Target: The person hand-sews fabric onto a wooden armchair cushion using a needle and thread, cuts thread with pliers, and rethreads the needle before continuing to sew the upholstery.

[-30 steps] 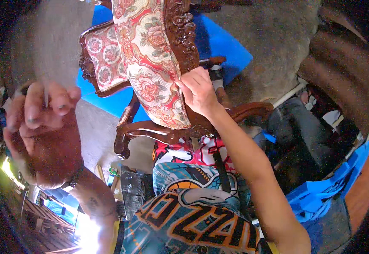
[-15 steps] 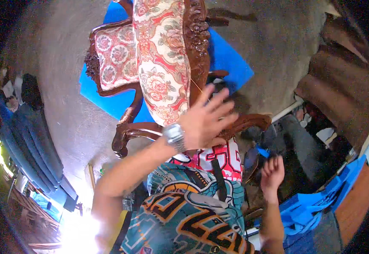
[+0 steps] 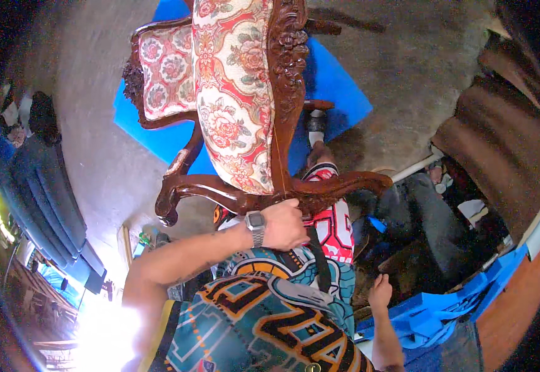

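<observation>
A carved dark wooden chair [image 3: 291,68] with floral upholstery [image 3: 229,127] stands before me, tilted so its padded parts face up. My left hand [image 3: 284,224], wearing a metal-band watch [image 3: 256,228], is closed in a fist against the near wooden rail [image 3: 232,197], just below the upholstery's lower end. What its fingers hold, if anything, is hidden. A thin thread-like line [image 3: 275,149] runs along the upholstery's right edge towards that hand. Low on the right, apart from the chair, my right hand [image 3: 379,291] has its fingers pressed together; anything in them is too small to make out.
The chair is over a blue sheet [image 3: 338,87] on the grey floor [image 3: 406,80]. On the left are stacked dark rolls or folds of material [image 3: 43,198]. Brown cloth [image 3: 499,130] and blue foam-like pieces [image 3: 443,316] lie on the right. My leg [image 3: 322,155] extends beside the chair.
My left hand has come down from over the chair's edge, its spread fingers now closed against the near rail. My right hand has lowered and moved slightly left.
</observation>
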A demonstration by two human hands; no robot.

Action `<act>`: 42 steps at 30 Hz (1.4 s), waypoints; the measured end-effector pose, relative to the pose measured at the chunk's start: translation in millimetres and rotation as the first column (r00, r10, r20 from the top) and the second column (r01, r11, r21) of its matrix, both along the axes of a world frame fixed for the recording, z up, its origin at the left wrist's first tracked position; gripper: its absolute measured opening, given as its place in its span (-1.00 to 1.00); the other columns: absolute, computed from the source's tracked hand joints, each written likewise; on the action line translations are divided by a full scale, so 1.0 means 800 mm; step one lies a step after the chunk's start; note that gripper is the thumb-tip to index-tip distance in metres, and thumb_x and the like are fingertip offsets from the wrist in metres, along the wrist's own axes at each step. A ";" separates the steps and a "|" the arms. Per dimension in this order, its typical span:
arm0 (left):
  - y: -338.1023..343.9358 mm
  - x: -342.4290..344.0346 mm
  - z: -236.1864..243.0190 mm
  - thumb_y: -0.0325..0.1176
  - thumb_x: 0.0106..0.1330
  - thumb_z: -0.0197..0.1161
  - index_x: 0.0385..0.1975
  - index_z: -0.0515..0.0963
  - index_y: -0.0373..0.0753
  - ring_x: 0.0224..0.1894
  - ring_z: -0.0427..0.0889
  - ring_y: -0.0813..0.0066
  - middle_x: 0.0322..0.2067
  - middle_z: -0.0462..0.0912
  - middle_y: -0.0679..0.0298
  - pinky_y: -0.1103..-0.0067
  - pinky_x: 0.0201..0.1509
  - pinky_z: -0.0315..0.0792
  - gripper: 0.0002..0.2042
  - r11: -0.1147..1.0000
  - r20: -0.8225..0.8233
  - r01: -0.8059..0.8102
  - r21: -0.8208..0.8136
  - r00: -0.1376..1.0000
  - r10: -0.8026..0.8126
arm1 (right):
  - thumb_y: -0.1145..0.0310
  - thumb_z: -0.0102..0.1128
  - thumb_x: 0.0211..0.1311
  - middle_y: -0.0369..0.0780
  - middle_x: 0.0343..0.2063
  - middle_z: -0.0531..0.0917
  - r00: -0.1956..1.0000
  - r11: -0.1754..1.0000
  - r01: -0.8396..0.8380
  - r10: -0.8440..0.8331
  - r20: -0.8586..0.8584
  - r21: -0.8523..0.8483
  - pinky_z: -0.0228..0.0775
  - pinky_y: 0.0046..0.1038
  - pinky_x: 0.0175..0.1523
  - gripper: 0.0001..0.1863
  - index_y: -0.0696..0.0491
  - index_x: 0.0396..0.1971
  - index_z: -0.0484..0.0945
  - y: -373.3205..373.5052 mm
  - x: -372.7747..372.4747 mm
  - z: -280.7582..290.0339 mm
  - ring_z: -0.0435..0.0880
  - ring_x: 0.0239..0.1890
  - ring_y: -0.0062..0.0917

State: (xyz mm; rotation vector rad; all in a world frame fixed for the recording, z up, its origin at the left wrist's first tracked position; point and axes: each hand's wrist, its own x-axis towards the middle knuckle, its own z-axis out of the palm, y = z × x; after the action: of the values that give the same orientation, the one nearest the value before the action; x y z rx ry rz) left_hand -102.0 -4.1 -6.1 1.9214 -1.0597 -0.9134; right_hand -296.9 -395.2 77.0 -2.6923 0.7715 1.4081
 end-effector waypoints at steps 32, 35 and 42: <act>-0.022 0.035 0.102 -0.46 -0.04 0.30 -0.86 0.17 -0.15 -0.69 0.20 0.24 -0.79 0.17 0.27 0.39 -0.54 0.02 -0.62 0.379 -0.536 -0.870 -0.316 0.493 0.685 | 0.37 0.30 0.02 -0.18 -0.62 0.61 0.851 0.224 -0.486 -0.099 0.516 0.845 0.37 -0.48 -0.54 -0.83 0.13 -0.51 0.50 0.377 0.488 -0.155 0.62 -0.61 -0.44; 0.005 0.040 0.112 -0.52 -0.05 0.31 -0.86 0.18 -0.16 -0.71 0.18 0.28 -0.79 0.12 0.29 0.40 -0.57 -0.01 -0.62 0.440 -0.510 -0.843 -0.308 0.537 0.672 | 0.36 0.30 0.01 -0.16 -0.66 0.57 0.804 0.218 -0.563 -0.078 0.590 0.797 0.34 -0.45 -0.55 -0.83 0.10 -0.54 0.50 0.377 0.489 -0.162 0.59 -0.64 -0.39; 0.045 0.030 0.116 -0.53 -0.05 0.28 -0.88 0.15 -0.17 -0.77 0.10 0.30 -0.82 0.11 0.30 0.41 -0.60 -0.09 -0.61 0.214 -0.629 -0.883 -0.417 0.451 0.634 | 0.33 0.29 0.01 -0.15 -0.63 0.59 0.820 0.252 -0.521 -0.118 0.560 0.815 0.36 -0.41 -0.54 -0.83 0.08 -0.55 0.51 0.374 0.475 -0.178 0.60 -0.62 -0.32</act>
State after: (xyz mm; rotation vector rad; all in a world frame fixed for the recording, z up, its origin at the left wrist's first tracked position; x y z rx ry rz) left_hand -77.7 31.8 86.8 1.2303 -0.0351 -0.1093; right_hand 83.4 -95.9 -65.6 -1.8964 -0.4840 0.6030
